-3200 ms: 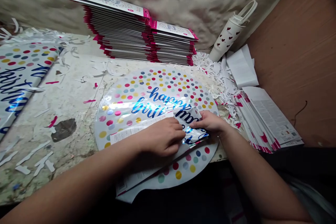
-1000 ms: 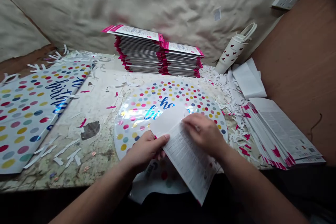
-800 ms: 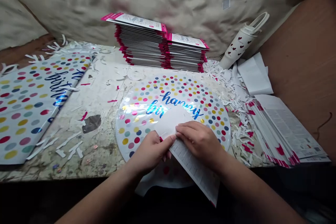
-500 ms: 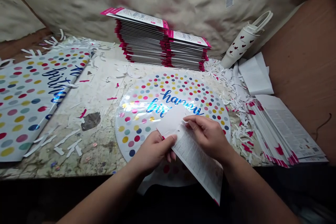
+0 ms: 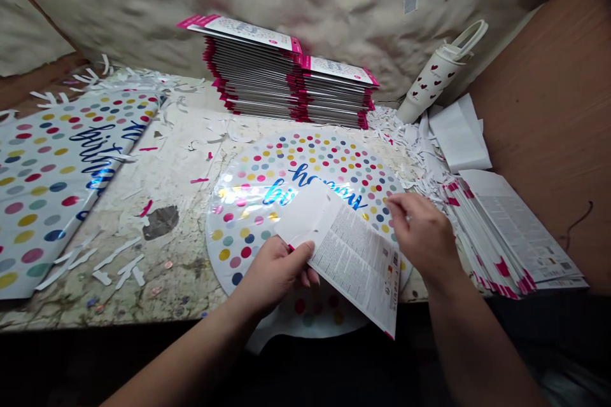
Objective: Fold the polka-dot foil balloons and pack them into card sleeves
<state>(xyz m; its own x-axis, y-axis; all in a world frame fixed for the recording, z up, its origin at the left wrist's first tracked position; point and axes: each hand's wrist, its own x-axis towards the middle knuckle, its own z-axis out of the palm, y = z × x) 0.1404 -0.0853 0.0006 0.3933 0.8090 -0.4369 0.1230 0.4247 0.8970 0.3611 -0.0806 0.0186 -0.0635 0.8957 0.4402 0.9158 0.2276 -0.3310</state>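
My left hand [image 5: 281, 267] is closed on the near-left edge of a printed card sleeve [image 5: 356, 261], thumb on top. The sleeve is white, with dense small text, a barcode and pink at its corners, and it slants down to the right. To the right of it, my right hand [image 5: 422, 229] is held with fingers curled and pressed together, apart from the sleeve. What they pinch, if anything, is too small to make out. Beneath both lies a round, flat foil balloon [image 5: 248, 213] with coloured dots and blue "happy birthday" lettering, partly covered by the sleeve and my left hand.
Stacks of pink-edged packets [image 5: 258, 76] stand at the back. More printed sleeves [image 5: 520, 229] lie fanned at the right, near a white tumbler with hearts [image 5: 429, 79]. Dotted foil balloons [image 5: 42, 203] lie at the left. Paper strips [image 5: 121, 261] litter the table.
My right hand has left the sleeve's upper edge and moved right. The sleeve has turned slightly, showing more of its printed face. My left hand keeps its hold.
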